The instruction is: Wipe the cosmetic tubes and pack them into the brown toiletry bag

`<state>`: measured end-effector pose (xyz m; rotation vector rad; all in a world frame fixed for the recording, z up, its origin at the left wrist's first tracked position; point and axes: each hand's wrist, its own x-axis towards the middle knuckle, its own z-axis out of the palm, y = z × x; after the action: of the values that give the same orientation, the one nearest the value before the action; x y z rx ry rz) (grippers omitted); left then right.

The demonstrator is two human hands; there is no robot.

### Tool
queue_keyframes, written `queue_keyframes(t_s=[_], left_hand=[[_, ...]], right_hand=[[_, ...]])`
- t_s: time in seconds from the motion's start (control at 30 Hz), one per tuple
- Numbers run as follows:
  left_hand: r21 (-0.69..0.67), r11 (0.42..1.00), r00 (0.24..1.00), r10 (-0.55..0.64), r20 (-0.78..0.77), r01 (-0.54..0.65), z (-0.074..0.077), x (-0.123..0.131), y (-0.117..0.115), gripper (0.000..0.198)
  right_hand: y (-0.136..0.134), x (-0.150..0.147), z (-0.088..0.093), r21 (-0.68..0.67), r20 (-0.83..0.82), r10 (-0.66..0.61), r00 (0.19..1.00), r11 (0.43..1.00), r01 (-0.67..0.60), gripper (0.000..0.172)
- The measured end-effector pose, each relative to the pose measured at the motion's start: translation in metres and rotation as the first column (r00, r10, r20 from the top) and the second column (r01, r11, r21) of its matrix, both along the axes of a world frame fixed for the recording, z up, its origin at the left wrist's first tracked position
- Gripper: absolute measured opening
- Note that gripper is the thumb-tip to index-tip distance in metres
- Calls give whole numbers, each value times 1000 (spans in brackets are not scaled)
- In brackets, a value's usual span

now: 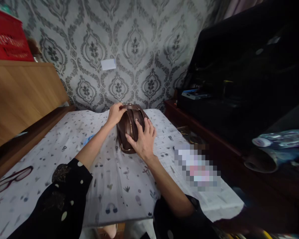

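Note:
A brown leather-like handbag (126,132) with gold-coloured zips and metal studs lies on the white patterned cloth (122,189). At its far left upper edge, my left hand (116,114) has thumb and fingers pinched together on the bag, near a zip. Exactly which part sits between those fingertips is hidden. My right hand (145,139) rests over the bag's near right side, fingers spread and thumb apart, touching the surface. Both of my forearms come out of black dotted sleeves.
Red-framed glasses (11,181) lie at the cloth's left. A small blue item (87,140) is partly behind my left forearm. To the right stand a large dark screen (241,66) and a clear plastic bottle (284,138). A wooden headboard (25,99) borders the left; patterned wallpaper is behind.

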<state>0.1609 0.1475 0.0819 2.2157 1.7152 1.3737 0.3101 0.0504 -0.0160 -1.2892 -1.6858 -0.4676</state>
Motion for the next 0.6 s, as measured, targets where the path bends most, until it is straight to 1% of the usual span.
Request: queue_keyframes(t_s=[0.1,0.2,0.43,0.5,0.57,0.6], left_hand=[[-11,1000,1000,6,-17,-6,4,-3,3,20],[-17,1000,999,6,-36,-6,6,-2,2,21],[-53,998,990,-48,-129,41,10,0,-17,22],[-27,999,981,-39,-190,35,13,5,-22,16],[28,999,962,-19,-271,28,16,14,-24,9],[52,998,951,-18,-308,35,17,20,-23,11]], right_hand=[[0,0,0,7,-2,-4,1000,1000,4,67],[0,1,0,16,-1,-1,1000,1000,1,65],[1,3,1,-3,-4,23,1000,1000,-23,66],[1,3,1,0,-6,30,1000,1000,-30,67],[1,4,1,3,-11,35,999,999,-35,68],[1,4,1,2,-12,36,999,999,-36,69]])
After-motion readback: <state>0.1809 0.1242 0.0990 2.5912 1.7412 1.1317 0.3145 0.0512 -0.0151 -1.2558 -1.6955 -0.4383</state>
